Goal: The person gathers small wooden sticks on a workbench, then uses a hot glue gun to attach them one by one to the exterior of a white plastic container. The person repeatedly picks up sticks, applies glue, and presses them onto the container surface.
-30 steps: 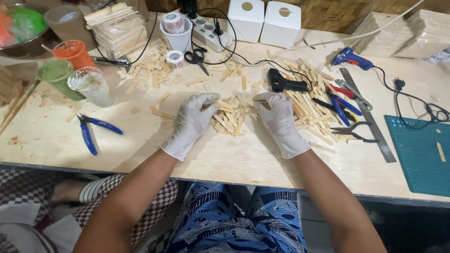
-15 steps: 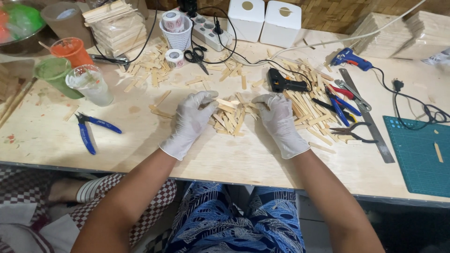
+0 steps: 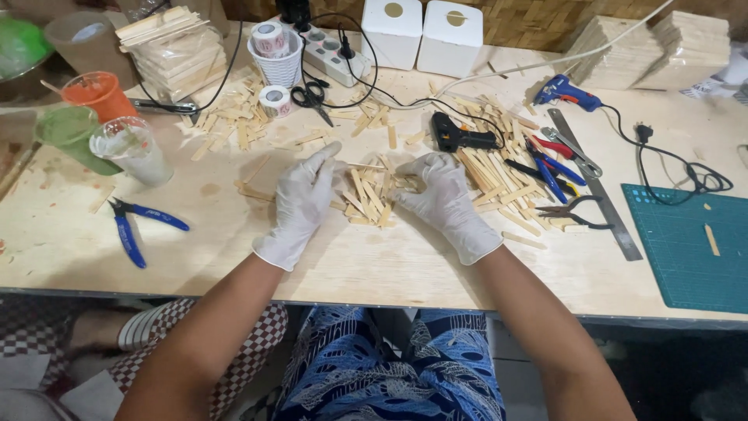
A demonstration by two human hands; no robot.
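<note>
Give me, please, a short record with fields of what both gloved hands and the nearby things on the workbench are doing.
left hand: left hand, white glove, resting on the pile of wooden sticks
right hand: right hand, white glove, fingers in the same pile
left of hands: blue pliers
right of hands: black glue gun, metal ruler, green cutting mat
surface: plywood table

Bright, even light, sharp focus
We see soft shadows under the surface (image 3: 389,265); edges bow slightly at nine and three o'clock.
</note>
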